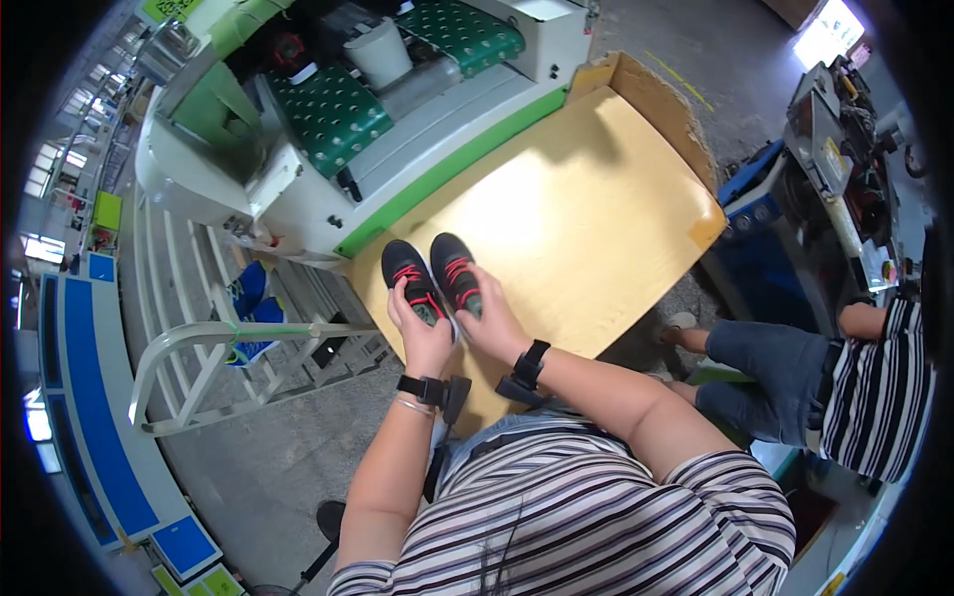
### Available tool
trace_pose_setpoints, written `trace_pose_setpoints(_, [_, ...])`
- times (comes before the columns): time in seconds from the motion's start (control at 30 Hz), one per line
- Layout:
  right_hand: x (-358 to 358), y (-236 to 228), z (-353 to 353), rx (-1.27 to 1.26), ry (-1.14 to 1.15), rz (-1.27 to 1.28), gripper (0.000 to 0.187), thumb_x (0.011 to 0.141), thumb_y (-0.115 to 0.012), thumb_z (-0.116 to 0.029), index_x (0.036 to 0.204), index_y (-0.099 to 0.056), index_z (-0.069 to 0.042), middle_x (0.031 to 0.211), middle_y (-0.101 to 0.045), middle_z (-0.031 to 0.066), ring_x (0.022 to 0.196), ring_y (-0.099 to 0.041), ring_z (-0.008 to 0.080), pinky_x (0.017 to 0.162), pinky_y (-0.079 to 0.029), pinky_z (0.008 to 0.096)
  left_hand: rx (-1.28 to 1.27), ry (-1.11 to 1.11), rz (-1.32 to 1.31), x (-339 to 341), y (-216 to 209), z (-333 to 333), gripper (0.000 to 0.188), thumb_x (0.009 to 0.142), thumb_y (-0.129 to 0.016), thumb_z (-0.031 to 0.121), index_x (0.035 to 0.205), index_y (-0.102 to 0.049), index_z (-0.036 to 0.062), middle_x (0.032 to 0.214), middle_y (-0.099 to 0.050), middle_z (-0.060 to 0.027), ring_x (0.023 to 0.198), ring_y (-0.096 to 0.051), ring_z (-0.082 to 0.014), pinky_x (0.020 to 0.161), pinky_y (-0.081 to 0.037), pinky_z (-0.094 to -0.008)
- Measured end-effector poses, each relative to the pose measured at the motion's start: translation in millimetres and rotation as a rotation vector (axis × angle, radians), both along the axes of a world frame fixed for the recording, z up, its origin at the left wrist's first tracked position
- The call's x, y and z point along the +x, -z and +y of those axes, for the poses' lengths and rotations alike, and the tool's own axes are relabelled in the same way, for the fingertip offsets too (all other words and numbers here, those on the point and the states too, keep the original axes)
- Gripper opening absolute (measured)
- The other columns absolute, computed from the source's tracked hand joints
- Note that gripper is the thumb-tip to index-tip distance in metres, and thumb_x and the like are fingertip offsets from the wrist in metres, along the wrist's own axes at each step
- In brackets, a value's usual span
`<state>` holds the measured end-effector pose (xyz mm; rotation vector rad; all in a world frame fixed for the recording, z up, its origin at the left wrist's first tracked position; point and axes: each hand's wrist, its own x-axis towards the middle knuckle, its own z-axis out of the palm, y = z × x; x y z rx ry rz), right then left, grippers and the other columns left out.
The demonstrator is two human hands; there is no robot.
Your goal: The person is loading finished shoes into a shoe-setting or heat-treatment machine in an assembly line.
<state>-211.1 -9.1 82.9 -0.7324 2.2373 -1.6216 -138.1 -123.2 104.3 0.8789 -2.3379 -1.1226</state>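
Observation:
Two black shoes with red laces lie side by side, toes pointing away from me, over the near left part of a pale wooden table (586, 248). My left hand (422, 333) grips the left shoe (399, 260) around its heel and side, thumb near the opening. The right shoe (453, 260) is in my right hand (494, 323), whose fingers wrap its outer side and heel. Greenish insides show in both shoe openings. Whether the soles touch the tabletop, I cannot tell. Each wrist wears a black strap with a small device.
Beyond the table stands a white and green machine (447, 159) with green belts and a white cup (379, 55). A metal rack (214, 333) holding blue shoes (253, 313) is at left. Cardboard (676, 119) edges the table's far right side. Another person (795, 377) sits at right beside a blue machine.

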Motion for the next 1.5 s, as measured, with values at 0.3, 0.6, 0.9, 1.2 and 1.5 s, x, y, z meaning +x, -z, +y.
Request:
trace_pose_setpoints(0.3, [9.4, 21.9, -31.3, 0.104, -0.177, 0.064, 0.076, 0.077, -0.069, -0.008, 0.141, -0.028, -0.003, 0.137, -0.037, 0.0277, 0.127, -0.038, 0.0439, 0.109, -0.032, 0.0449, 0.064, -0.062, -0.02, 46.0, 43.9, -45.0, 0.081, 0.069, -0.057, -0.001, 0.143, -0.024, 0.0019, 0.137, -0.03, -0.0252, 0.128, -0.034, -0.0419, 0.111, -0.026, -0.0438])
trace_pose_setpoints(0.6, [13.6, 23.5, -35.9, 0.087, -0.154, 0.025, 0.076, 0.078, -0.068, -0.01, 0.142, -0.028, -0.003, 0.137, -0.037, 0.0263, 0.129, -0.037, 0.0422, 0.11, -0.031, 0.0442, 0.077, -0.074, -0.011, 45.4, 44.3, -43.3, 0.082, 0.069, -0.06, -0.001, 0.143, -0.024, 0.003, 0.135, -0.03, -0.0241, 0.127, -0.035, -0.041, 0.11, -0.026, -0.0439])
trace_pose_setpoints(0.9, [7.1, 42.7, -35.8, -0.285, -0.165, -0.407, 0.064, 0.089, -0.062, -0.016, 0.143, -0.03, -0.002, 0.138, -0.041, 0.0251, 0.129, -0.043, 0.0349, 0.106, -0.036, 0.0386, -0.016, -0.114, -0.106, 33.1, 19.0, -32.6, 0.085, 0.072, -0.063, 0.005, 0.145, -0.02, 0.0022, 0.146, -0.018, -0.027, 0.134, -0.024, -0.0439, 0.112, -0.024, -0.0465])
trace_pose_setpoints(1.2, [4.4, 28.5, 67.5, 0.229, -0.537, -0.568, 0.034, 0.094, -0.058, -0.017, 0.124, -0.054, -0.002, 0.112, -0.066, 0.0126, 0.106, -0.063, 0.0212, 0.093, -0.048, 0.0333, -0.004, 0.09, 0.017, -9.5, 26.4, -6.0, 0.08, 0.077, -0.06, 0.004, 0.145, -0.019, -0.0028, 0.146, -0.022, -0.0278, 0.136, -0.025, -0.0435, 0.114, -0.022, -0.0451])
trace_pose_setpoints(1.5, [-49.5, -14.6, 43.8, 0.238, -0.385, 0.252, 0.031, 0.084, -0.058, -0.014, 0.112, -0.061, -0.002, 0.112, -0.062, 0.0179, 0.11, -0.056, 0.0327, 0.094, -0.044, 0.0435, -0.012, 0.1, 0.029, -9.9, 39.1, -1.5, 0.071, 0.078, -0.06, 0.002, 0.141, -0.028, -0.0012, 0.145, -0.025, -0.0276, 0.137, -0.025, -0.0425, 0.114, -0.019, -0.0475])
